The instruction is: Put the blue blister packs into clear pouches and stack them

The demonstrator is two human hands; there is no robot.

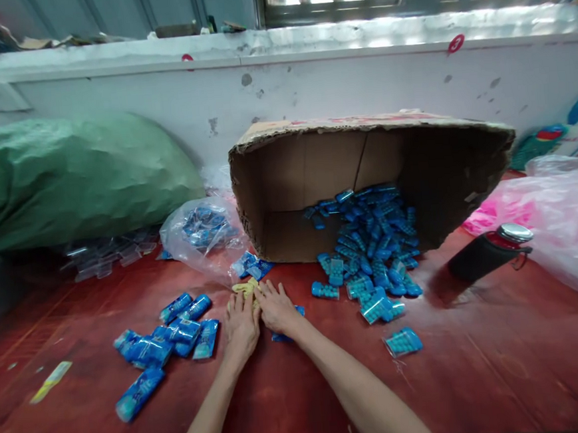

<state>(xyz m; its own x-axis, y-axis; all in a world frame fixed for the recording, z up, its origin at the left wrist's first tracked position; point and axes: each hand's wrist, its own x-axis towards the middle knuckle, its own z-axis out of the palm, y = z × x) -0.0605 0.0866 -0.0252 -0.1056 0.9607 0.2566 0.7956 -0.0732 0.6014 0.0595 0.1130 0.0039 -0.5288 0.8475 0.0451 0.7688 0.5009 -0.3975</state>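
Note:
My left hand (pixel 242 322) and my right hand (pixel 278 308) lie side by side on the red table, palms down, fingers stretched forward. Both press on a crumpled pale-yellow thing (pixel 246 286), whose kind I cannot make out. Left of my hands lie several blue printed packets (pixel 182 331) in a loose group. Another blue packet (pixel 300 310) shows partly from under my right hand and wrist. Just beyond my fingers are more blue packets (pixel 253 266), by the mouth of a clear plastic bag (pixel 174 229) with blue packets inside.
A cardboard box (pixel 280 237) on its side spills small blue clear-cased pieces (pixel 371 237) onto the table (pixel 333 400). At right stand a black bottle (pixel 477 256) and a white-and-pink plastic bag (pixel 564 221). A big green sack (pixel 76 180) sits back left. A yellow-white strip (pixel 52 382) lies front left.

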